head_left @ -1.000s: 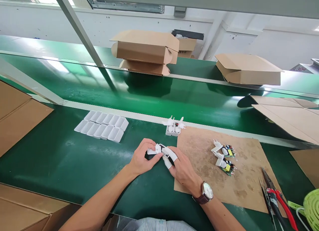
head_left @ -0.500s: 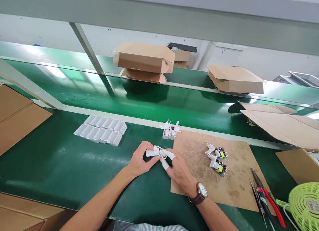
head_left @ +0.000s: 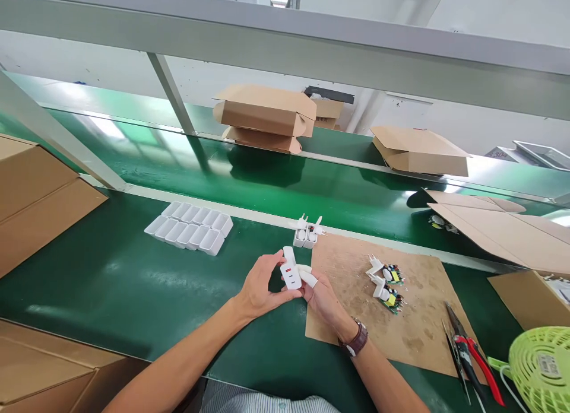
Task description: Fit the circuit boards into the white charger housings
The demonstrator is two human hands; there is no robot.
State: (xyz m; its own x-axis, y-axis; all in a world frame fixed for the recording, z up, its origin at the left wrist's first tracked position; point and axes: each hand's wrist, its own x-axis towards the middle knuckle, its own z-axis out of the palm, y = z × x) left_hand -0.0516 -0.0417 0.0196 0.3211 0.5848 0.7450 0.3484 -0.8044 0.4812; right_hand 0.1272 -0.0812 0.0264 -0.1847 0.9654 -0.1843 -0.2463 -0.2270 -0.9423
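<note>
Between my two hands is a white USB charger (head_left: 291, 276), its port face with a red slot and smaller slots turned toward me. My left hand (head_left: 262, 288) grips it from the left, thumb below and fingers at the upper edge. My right hand (head_left: 323, 300), with white finger cots on thumb or fingers, holds its right side; some fingertips are hidden behind it. Just beyond stand two open white charger housings (head_left: 305, 238) with plug parts on top. On the brown board to the right lie two circuit boards (head_left: 390, 287) with white plug pieces attached.
White empty housings (head_left: 189, 228) stand in two rows at left. Pliers (head_left: 472, 350) and tweezers (head_left: 455, 353) lie on the right of the brown board (head_left: 338, 282). A green fan (head_left: 541, 368) sits at the right edge. Cardboard boxes (head_left: 267, 119) rest on the rear shelf.
The charger has been turned so its port face shows toward me, and both hands have shifted slightly right. The view has tilted up a little.
</note>
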